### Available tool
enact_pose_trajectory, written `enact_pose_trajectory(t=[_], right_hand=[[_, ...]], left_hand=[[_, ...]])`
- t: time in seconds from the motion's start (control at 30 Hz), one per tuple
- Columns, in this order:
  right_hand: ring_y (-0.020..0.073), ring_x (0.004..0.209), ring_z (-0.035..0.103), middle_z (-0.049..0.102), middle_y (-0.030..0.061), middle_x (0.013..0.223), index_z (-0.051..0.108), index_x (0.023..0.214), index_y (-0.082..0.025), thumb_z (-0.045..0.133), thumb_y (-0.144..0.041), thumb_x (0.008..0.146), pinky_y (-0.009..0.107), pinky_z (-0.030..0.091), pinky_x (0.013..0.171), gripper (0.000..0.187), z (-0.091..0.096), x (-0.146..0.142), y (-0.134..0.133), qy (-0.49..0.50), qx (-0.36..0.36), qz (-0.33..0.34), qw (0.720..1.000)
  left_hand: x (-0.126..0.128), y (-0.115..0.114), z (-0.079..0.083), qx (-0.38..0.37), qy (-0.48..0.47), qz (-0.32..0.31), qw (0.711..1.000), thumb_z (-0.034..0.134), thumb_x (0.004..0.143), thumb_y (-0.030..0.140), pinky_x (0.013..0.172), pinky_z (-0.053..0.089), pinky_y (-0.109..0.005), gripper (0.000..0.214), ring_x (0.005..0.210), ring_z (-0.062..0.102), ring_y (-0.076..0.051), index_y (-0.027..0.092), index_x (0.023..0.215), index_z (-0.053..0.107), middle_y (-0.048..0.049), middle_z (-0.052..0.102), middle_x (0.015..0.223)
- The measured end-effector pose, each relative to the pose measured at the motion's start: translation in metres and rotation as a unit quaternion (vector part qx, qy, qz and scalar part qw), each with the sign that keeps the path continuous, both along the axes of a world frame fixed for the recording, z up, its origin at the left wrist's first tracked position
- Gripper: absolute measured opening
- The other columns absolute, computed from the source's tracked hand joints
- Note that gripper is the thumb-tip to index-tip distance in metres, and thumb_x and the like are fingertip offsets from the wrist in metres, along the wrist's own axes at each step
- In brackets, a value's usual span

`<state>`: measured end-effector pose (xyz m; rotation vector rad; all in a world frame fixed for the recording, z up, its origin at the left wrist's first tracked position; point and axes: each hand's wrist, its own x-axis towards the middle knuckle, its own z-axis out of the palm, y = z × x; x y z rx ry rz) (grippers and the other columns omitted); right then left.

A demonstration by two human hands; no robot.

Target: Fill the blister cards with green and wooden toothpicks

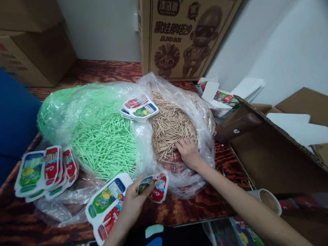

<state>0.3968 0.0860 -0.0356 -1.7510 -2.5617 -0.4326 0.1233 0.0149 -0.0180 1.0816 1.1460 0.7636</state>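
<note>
My left hand point(134, 201) is closed on a small printed soda-can-shaped pack point(156, 186) near the table's front edge. More such packs point(106, 203) lie under and beside that hand. My right hand point(188, 152) reaches into a clear plastic bag of tan sticks point(169, 126), fingers curled into the pile. What the fingers grip is hidden among the sticks. Left of it lies a bag of green sticks point(105, 140). A few packs point(139, 109) rest on top between the two bags.
A stack of filled packs point(46, 171) lies at the table's left. Cardboard boxes stand behind point(187, 31) and at the right, an open one point(276, 150). A paper cup point(267, 200) sits by my right forearm. The wooden table point(189, 209) carries all this.
</note>
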Motion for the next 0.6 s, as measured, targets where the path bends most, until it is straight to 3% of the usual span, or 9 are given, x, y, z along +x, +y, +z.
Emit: enact_pose_trajectory(t=[0.23,0.43,0.6], right_hand=[[0.0261,0.088,0.043,0.058,0.0117,0.091,0.062,0.086,-0.016,0.043,-0.016,0.092,0.037,0.03,0.078,0.02,0.006,0.001,0.005,-0.028,-0.014,0.015,0.999],[0.0263,0.095,0.044,0.059,0.0116,0.098,0.062,0.094,-0.014,0.044,-0.014,0.091,0.038,0.031,0.086,0.018,0.003,0.007,-0.001,-0.021,-0.023,0.045,0.999],[0.0242,0.088,0.049,0.062,0.01,0.087,0.062,0.085,-0.016,0.042,-0.015,0.093,0.036,0.033,0.08,0.022,0.006,0.009,0.002,0.074,-0.016,0.024,0.997]], left_hand=[[-0.002,-0.003,-0.007,0.009,0.003,0.001,1.0,0.068,0.077,0.038,0.081,0.05,-0.03,0.029,0.09,0.066,-0.024,0.016,0.096,0.073,-0.0058,0.075,0.09],[-0.001,-0.002,0.0,-0.012,-0.013,-0.007,1.0,0.067,0.077,0.039,0.085,0.048,-0.031,0.034,0.094,0.065,-0.025,0.015,0.1,0.072,-0.0065,0.075,0.093],[-0.001,-0.003,0.003,-0.026,-0.018,-0.002,0.999,0.068,0.075,0.04,0.086,0.049,-0.032,0.032,0.094,0.065,-0.026,0.015,0.095,0.073,-0.0071,0.074,0.096]])
